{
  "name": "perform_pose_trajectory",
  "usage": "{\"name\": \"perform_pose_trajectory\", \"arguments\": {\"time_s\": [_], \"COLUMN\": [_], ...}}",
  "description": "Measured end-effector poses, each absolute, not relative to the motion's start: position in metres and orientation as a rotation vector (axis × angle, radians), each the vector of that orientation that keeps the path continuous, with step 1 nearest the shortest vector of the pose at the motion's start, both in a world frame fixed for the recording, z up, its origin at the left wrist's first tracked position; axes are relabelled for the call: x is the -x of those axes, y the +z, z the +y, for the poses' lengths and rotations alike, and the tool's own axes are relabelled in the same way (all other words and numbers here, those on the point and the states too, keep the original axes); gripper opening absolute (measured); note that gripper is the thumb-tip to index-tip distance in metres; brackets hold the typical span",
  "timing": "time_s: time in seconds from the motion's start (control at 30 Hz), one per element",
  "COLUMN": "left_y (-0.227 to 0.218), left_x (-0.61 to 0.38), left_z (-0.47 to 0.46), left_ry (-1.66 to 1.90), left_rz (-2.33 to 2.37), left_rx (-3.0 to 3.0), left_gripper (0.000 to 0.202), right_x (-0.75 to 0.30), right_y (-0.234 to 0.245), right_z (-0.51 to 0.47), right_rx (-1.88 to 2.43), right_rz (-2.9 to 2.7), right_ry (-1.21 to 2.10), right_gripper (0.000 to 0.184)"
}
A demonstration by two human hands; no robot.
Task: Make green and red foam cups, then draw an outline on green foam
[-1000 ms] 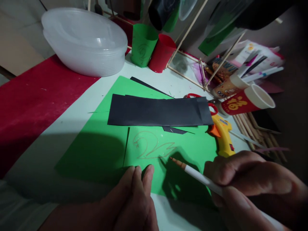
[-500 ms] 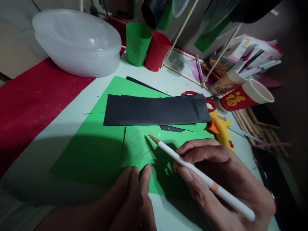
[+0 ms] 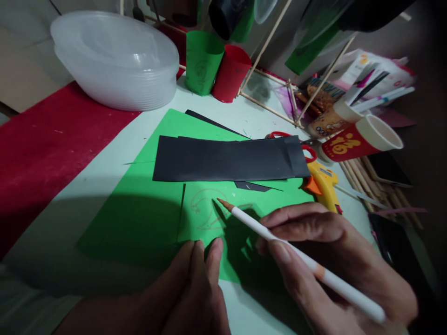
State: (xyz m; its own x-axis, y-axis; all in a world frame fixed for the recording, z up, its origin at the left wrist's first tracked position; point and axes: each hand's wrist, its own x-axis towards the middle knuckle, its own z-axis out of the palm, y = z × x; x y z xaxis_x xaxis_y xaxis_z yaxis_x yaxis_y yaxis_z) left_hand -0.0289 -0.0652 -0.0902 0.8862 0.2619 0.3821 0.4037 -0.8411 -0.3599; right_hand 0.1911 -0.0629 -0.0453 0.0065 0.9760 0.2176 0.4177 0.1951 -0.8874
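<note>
My left hand [image 3: 195, 293] lies flat, fingers together, pressing down the near edge of a small green paper piece [image 3: 216, 218] that bears a faint pencil-drawn swan. My right hand [image 3: 324, 260] grips a white pencil [image 3: 293, 253] with an orange tip; the tip hovers over the drawing near its neck. Under the piece is a larger green sheet [image 3: 139, 209]. A long black paper strip [image 3: 226, 160] lies across the sheet just beyond the drawing.
A yellow glue gun [image 3: 324, 184] and red-handled scissors [image 3: 307, 151] lie right of the strip. Paper cups [image 3: 359, 139] lie on their sides at the right, over bamboo sticks [image 3: 363, 177]. Stacked clear plastic bowls [image 3: 115, 60] stand back left on red cloth [image 3: 45, 139]. Green [image 3: 202, 63] and red [image 3: 230, 74] cups stand behind.
My right hand moved left and up, carrying the pencil tip from the swan's tail to its neck, then held nearly still. The left hand stayed put.
</note>
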Motion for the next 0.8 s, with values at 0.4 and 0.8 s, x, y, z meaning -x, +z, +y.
{"name": "perform_pose_trajectory", "arguments": {"time_s": [0.4, 0.8], "left_y": [-0.091, -0.085], "left_x": [0.032, 0.030], "left_z": [-0.060, -0.055], "left_ry": [-0.409, -0.367], "left_rz": [-0.355, -0.322], "left_rx": [2.537, 2.549], "left_gripper": [0.016, 0.010], "right_x": [-0.188, -0.187], "right_y": [-0.051, -0.052], "right_z": [-0.056, -0.057], "right_rx": [1.372, 1.338], "right_rz": [-1.861, -1.860], "right_ry": [0.657, 0.657], "right_gripper": [0.015, 0.017]}}
